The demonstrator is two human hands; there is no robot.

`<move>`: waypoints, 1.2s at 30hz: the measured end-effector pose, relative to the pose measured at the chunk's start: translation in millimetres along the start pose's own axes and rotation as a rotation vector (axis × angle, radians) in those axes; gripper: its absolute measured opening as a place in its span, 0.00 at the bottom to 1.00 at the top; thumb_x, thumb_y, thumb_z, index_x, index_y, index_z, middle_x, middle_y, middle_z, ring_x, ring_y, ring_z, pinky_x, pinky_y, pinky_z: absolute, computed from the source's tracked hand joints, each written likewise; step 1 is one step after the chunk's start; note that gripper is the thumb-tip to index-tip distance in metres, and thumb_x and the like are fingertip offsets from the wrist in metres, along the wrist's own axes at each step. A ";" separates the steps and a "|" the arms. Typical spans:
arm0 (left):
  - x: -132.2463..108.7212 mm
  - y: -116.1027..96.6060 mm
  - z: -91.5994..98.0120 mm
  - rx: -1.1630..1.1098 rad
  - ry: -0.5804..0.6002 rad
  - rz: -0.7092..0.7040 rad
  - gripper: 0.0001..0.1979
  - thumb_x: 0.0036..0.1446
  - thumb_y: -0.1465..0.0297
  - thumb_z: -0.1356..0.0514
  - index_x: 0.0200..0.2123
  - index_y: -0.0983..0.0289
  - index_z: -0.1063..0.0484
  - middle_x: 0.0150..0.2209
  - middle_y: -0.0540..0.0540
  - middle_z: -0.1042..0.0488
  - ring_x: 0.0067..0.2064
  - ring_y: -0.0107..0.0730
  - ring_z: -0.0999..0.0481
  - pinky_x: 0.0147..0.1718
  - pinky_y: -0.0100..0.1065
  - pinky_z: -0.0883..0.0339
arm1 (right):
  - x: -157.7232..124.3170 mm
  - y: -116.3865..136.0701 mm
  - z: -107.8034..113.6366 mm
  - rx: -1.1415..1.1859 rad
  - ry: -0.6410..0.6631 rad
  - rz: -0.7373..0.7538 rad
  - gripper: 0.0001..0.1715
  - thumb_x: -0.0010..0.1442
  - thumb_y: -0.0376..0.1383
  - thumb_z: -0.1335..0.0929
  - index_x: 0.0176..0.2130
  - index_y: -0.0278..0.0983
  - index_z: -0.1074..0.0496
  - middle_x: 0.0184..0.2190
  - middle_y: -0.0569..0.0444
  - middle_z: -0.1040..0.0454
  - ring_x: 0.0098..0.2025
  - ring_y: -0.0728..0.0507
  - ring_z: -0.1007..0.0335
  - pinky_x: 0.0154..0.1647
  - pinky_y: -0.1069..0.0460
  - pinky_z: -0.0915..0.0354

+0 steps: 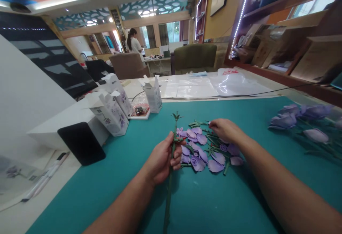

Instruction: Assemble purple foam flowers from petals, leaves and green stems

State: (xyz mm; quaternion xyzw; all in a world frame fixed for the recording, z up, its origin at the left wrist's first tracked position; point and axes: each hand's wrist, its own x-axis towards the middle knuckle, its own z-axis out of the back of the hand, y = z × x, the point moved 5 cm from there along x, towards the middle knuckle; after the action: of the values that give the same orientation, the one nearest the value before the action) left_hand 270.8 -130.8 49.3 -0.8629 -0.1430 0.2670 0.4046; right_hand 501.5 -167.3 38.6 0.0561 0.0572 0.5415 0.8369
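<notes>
My left hand (163, 157) is closed around a long green flower stem (175, 125) that stands nearly upright, its star-shaped tip pointing away from me. My right hand (223, 130) reaches into a pile of loose purple petals (199, 152) and small green stem pieces on the teal mat (240, 198). Its fingers are curled and pinched at the far edge of the pile, and what they hold is too small to make out.
Finished purple flowers (299, 118) lie on the mat at the right. White printed boxes (112, 111) and another box (153, 93) stand at the mat's far left, beside a black phone (81, 143). Clear plastic sheets (213, 84) cover the table beyond. A person stands far back.
</notes>
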 end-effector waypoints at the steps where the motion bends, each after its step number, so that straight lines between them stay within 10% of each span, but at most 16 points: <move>1: 0.0 0.2 0.1 -0.004 0.001 -0.001 0.24 0.64 0.55 0.57 0.33 0.67 0.32 0.17 0.44 0.44 0.14 0.18 0.51 0.13 0.23 0.51 | 1.1 1.9 -1.7 0.001 -0.020 0.012 0.20 0.60 0.34 0.41 0.45 0.38 0.25 0.45 0.45 0.24 0.44 0.38 0.29 0.37 0.50 0.39; 22: 0.8 2.0 -2.3 0.011 -0.042 0.023 0.26 0.64 0.55 0.58 0.33 0.69 0.31 0.16 0.44 0.44 0.13 0.18 0.51 0.12 0.23 0.51 | 7.4 12.9 -17.9 -0.041 -0.097 0.053 0.13 0.56 0.33 0.36 0.36 0.37 0.22 0.37 0.46 0.23 0.41 0.40 0.31 0.38 0.52 0.41; 36: -4.7 -22.2 9.0 -0.048 -0.076 -0.082 0.25 0.64 0.55 0.58 0.32 0.68 0.31 0.16 0.44 0.45 0.13 0.17 0.51 0.12 0.22 0.51 | -1.0 -41.9 28.2 0.211 -0.267 -0.225 0.19 0.59 0.32 0.40 0.45 0.39 0.25 0.38 0.52 0.20 0.43 0.43 0.27 0.40 0.51 0.36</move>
State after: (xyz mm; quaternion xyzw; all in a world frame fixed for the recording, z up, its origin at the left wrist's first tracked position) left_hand 261.0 -113.4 63.4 -0.8551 -0.2000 0.2790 0.3886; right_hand 543.2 -186.2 60.0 0.2080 0.0080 0.4235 0.8816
